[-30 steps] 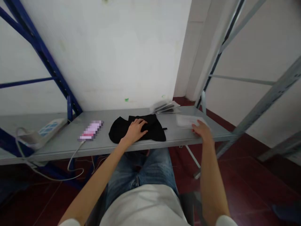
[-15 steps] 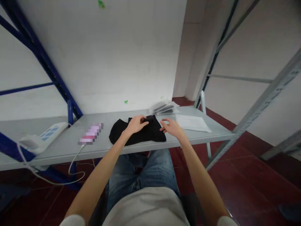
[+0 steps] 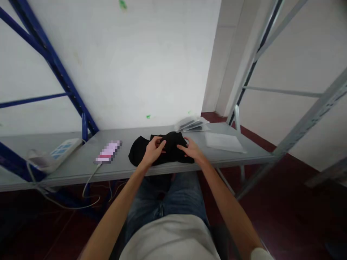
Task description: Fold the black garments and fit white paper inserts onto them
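A piece of black cloth (image 3: 172,153), probably a garment, lies bunched on the grey shelf board (image 3: 116,168) in front of me. My left hand (image 3: 154,151) is on its middle, fingers curled and thumb bent toward them, closed on the fabric. At the right edge of the cloth, my right hand (image 3: 193,148) has its thumb over the material and its fingers behind the edge. Part of each hand's fingertips is lost against the dark fabric. The cloth's left lobe lies flat beside my left wrist.
Clear plastic packets (image 3: 193,124) are piled at the back, with a white flat sheet or bag (image 3: 225,142) right of my hand. A pixelated phone (image 3: 108,151) on a white cable and a power strip (image 3: 63,151) lie left. Blue (image 3: 58,68) and grey posts flank the board.
My right hand has moved left onto the cloth's edge and closed there. My left hand has shifted slightly left and down. The fabric between them has bunched up; the view has turned slightly.
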Demonstrator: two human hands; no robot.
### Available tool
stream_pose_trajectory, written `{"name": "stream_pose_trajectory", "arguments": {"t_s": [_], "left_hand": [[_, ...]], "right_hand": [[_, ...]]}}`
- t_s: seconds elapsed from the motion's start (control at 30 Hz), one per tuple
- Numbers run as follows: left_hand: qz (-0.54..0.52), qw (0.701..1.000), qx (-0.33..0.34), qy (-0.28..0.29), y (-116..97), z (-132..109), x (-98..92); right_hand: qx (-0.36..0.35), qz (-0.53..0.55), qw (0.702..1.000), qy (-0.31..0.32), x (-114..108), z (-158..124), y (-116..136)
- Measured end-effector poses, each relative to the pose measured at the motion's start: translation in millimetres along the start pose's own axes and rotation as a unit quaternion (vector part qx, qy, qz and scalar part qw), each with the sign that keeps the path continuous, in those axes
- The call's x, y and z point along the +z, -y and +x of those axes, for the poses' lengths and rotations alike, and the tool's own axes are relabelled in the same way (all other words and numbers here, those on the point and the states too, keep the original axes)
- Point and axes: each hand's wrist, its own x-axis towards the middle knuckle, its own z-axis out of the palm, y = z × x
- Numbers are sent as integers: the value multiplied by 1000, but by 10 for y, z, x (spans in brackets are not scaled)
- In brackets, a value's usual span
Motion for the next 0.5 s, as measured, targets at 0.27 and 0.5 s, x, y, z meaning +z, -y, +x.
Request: {"name": "stream_pose_trajectory", "arguments": {"t_s": [0.27, 0.5], "left_hand": [[274, 946, 70, -156, 221, -383, -269], [381, 915, 133, -8, 41, -357, -154]], "right_hand": [[-49, -17, 996, -78, 55, 178, -196], [-50, -5, 995, -89, 63, 212, -288]]}}
